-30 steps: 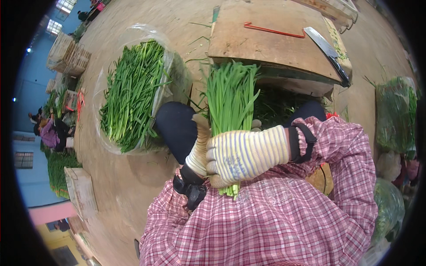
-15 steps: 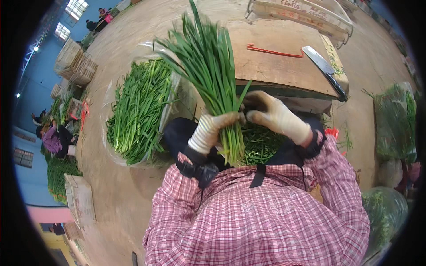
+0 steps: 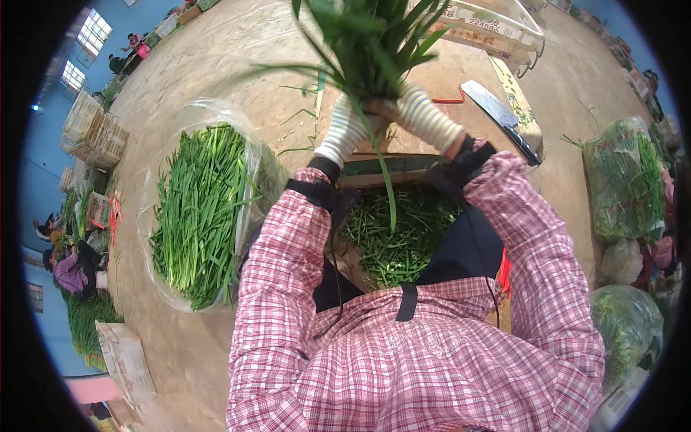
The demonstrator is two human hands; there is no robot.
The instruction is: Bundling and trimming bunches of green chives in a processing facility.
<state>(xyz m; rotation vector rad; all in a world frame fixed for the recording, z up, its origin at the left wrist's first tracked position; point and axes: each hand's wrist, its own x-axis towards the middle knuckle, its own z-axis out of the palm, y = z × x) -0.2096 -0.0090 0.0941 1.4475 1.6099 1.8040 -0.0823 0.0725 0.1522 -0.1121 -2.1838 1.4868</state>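
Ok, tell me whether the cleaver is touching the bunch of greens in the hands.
Apart. The head view shows the cleaver lying flat on the wooden board, with bare board between it and the bunch of greens gripped by the left hand and right hand.

Bunch (image 3: pixel 371 50): long, flat green chive-like leaves gathered at the stem ends, blades fanning upward. It is raised above the desk (image 3: pixel 432 133), clear of the surface. One loose blade hangs down from the gathered end past the near desk edge.
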